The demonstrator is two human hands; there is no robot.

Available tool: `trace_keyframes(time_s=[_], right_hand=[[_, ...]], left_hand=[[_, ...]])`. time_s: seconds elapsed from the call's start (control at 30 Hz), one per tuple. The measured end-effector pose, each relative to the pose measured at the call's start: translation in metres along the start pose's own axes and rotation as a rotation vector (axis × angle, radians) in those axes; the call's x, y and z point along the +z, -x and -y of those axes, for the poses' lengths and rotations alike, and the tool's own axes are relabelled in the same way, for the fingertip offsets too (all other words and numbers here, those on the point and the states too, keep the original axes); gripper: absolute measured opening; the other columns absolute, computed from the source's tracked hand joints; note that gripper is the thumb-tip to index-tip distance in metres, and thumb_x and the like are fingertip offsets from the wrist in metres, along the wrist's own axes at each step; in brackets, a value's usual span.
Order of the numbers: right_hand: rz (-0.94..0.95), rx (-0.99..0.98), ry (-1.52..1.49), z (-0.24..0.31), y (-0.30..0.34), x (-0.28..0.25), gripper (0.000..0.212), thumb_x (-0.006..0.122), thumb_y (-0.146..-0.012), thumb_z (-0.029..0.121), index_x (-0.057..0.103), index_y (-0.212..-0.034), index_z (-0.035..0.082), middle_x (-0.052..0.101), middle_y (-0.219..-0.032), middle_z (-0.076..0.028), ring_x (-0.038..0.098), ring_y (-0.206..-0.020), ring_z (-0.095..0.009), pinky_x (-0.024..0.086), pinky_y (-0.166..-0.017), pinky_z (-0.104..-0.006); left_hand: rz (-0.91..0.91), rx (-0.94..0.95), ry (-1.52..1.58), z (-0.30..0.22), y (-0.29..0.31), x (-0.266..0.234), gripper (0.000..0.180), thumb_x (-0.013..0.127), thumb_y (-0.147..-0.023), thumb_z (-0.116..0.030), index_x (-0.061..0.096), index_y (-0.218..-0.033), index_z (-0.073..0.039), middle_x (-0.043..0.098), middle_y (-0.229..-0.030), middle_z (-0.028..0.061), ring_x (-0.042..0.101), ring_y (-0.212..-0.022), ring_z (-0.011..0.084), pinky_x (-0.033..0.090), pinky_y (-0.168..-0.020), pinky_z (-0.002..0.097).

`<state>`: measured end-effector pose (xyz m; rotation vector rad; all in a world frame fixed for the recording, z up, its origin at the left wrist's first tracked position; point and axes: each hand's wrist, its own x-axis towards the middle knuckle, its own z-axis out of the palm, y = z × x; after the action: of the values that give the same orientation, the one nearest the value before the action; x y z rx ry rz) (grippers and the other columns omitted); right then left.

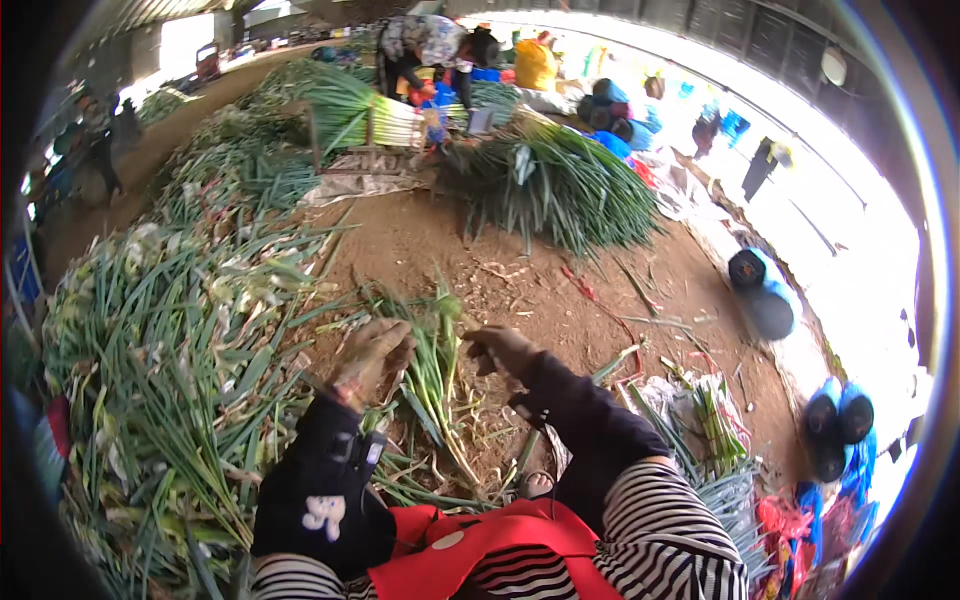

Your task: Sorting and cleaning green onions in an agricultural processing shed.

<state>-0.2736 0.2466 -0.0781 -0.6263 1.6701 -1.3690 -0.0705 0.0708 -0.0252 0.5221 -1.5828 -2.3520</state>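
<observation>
A bare brown earth floor [520, 270] is seen strewn with leaf scraps. Along the person's left side a broad heap of long green spring onions with pale stalks [170, 340] is spread, and a second dark green pile of onions [560, 185] lies farther off, beside which another person [425, 50] is bent over. Blue plastic barrels [765, 290] are lined along the right edge. A small tied bundle of trimmed green onions [715, 425] lies to the right of the person's knee. Between the hands, a slim bunch of green onions with white ends [435, 365] is held just above the ground. The left hand [370, 355] is curled closed on this bunch. The right hand [500, 350] is loosely bent beside its top; whether it grips cannot be told.
</observation>
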Motion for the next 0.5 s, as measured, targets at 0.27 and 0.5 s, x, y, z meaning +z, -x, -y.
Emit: trace_keyframes(time_s=[0.27,0.5], right_hand=[[0.005,-0.326,0.182,0.026,0.094,0.071,0.026,0.057,-0.091,0.022,0.051,-0.106,0.001,0.058,-0.074,-0.005,0.056,-0.059,-0.012,0.048,-0.052,-0.0266],[0.031,-0.511,0.705,-0.041,0.081,0.093,0.044,0.064,-0.085,0.023,0.044,-0.120,0.004,0.060,-0.085,-0.018,0.062,-0.076,-0.034,0.048,-0.064,-0.0394]], left_hand=[[-0.223,0.012,0.130,0.024,-0.035,-0.010,0.039,0.061,-0.089,-0.038,0.052,-0.113,-0.009,0.062,-0.090,0.0028,0.059,-0.067,0.0097,0.050,-0.059,0.0244],[-0.057,0.325,0.379,0.006,-0.032,-0.019,0.047,0.057,-0.090,-0.042,0.054,-0.117,-0.004,0.063,-0.098,0.0076,0.062,-0.081,0.0181,0.052,-0.074,0.0328]])
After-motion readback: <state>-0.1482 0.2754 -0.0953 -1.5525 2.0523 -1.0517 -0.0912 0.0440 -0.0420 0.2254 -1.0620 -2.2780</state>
